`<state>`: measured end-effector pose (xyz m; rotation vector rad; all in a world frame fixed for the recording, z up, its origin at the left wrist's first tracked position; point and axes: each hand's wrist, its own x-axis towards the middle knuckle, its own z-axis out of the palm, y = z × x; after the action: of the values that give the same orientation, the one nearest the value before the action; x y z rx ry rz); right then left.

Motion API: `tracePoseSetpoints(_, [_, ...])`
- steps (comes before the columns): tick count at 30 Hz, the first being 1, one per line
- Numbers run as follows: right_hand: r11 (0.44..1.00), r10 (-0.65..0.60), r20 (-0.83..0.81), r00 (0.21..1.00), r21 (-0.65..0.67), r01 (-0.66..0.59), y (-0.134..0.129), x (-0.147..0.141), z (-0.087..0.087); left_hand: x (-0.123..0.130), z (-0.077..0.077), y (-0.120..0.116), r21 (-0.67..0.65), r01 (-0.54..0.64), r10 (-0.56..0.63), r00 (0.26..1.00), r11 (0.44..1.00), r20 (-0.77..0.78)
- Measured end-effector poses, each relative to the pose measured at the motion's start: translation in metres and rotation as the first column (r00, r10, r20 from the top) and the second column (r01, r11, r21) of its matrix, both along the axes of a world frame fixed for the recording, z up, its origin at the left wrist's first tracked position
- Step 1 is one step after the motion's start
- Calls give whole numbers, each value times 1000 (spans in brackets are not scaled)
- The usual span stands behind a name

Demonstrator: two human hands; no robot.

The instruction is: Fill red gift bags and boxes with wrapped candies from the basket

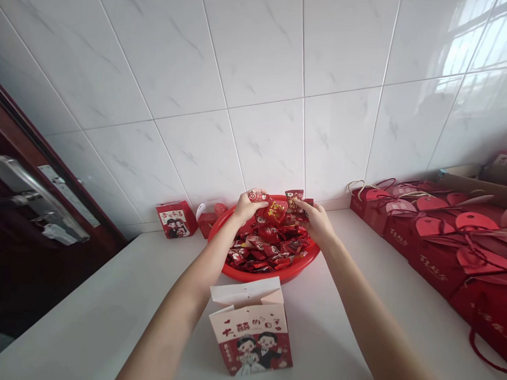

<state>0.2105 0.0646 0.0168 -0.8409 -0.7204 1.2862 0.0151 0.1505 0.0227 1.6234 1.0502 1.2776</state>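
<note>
A round red plastic basket (215,261) stands against the wall, filled with red wrapped candies (272,249). Above its far left part, my left hand (252,205) is closed on red candy packets (274,212) with gold print. My right hand (316,221), over the far right part, pinches a dark red candy packet (295,199) between thumb and fingers. In front of the basket, nearest to me, a red and white gift box (256,342) printed with a cartoon couple stands upright with its top flaps apart. The inside of that box is mostly hidden.
A small red box (176,220) with a cartoon couple and another red box (207,220) stand left of the basket. Many red gift boxes (434,263) with cord handles line the right. A dark door (39,249) with a metal handle (32,196) is at left; the tiled wall (263,140) rises behind.
</note>
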Motion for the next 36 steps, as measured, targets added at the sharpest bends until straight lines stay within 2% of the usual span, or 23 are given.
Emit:
tracePoseSetpoints(5, [1000, -6, -6, 1000, 12, 6, 3, 1, -3, -7, -8, 11, 0, -125, 124, 981, 992, -153])
tracePoseSetpoints(8, [1000, 0, -1, 1000, 18, 0, 3, 1, -3, -9, -11, 14, -17, -157, 148, 957, 987, -248])
tracePoseSetpoints(14, [999, 17, 13, 1000, 27, -18, 3, 1, -4, -15, -10, 10, -68, -133, 86, 881, 989, -466])
tracePoseSetpoints(18, [1000, 22, 19, 1000, 21, -22, 3, 1, -4, -18, -8, 6, -73, -96, 40, 836, 993, -547])
tracePoseSetpoints(22, [1000, 20, 24, 1000, 18, -21, 2, 0, -3, -15, -6, 4, -2, -68, 57, 848, 998, -527])
tracePoseSetpoints(29, [1000, 18, 31, 999, 5, -18, -1, -1, 0, -12, -3, 8, 138, -58, 106, 921, 989, -375])
tracePoseSetpoints(32, [1000, 28, 35, 999, 5, -28, -2, 0, 1, -9, -2, 7, 165, -30, 80, 949, 986, -304])
tracePoseSetpoints(36, [999, 39, 45, 998, 4, -39, -3, -1, 2, -1, 1, 1, 139, 62, -27, 970, 988, -240])
